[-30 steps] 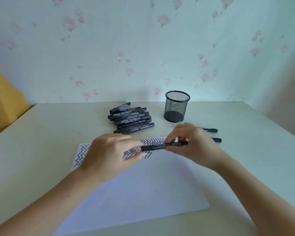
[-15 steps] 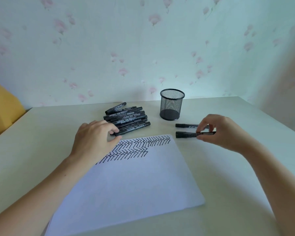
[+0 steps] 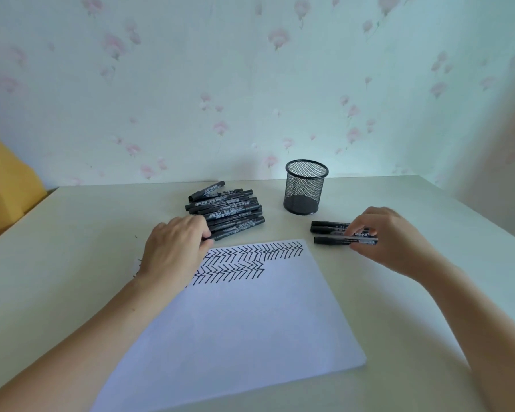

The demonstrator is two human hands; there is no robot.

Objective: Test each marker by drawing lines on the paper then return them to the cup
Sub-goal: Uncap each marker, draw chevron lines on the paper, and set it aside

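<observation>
The table (image 3: 72,248) carries a sheet of white paper (image 3: 235,337), a pile of black markers (image 3: 229,211), a black mesh cup (image 3: 306,187) and a separate group of three black markers to the right of the paper.

The paper lies at the centre, slightly rotated. Two rows of black zigzag lines (image 3: 250,260) run along its far edge.

The pile of capped markers lies just beyond the far left corner of the paper, the markers stacked roughly parallel. The cup stands upright to the right of the pile, near the wall, and nothing shows above its rim.

The left hand (image 3: 176,248) rests palm down over the far left corner of the paper. Its fingertips reach the nearest marker of the pile and curl onto its end; whether they grip it cannot be determined.

The right hand (image 3: 390,236) is positioned to the right of the paper. Its thumb and fingers pinch the end of the nearest marker (image 3: 336,240) of the three, which lies flat on the table with its cap pointing left. The other two markers (image 3: 327,226) lie side by side just behind it, between it and the cup.
</observation>
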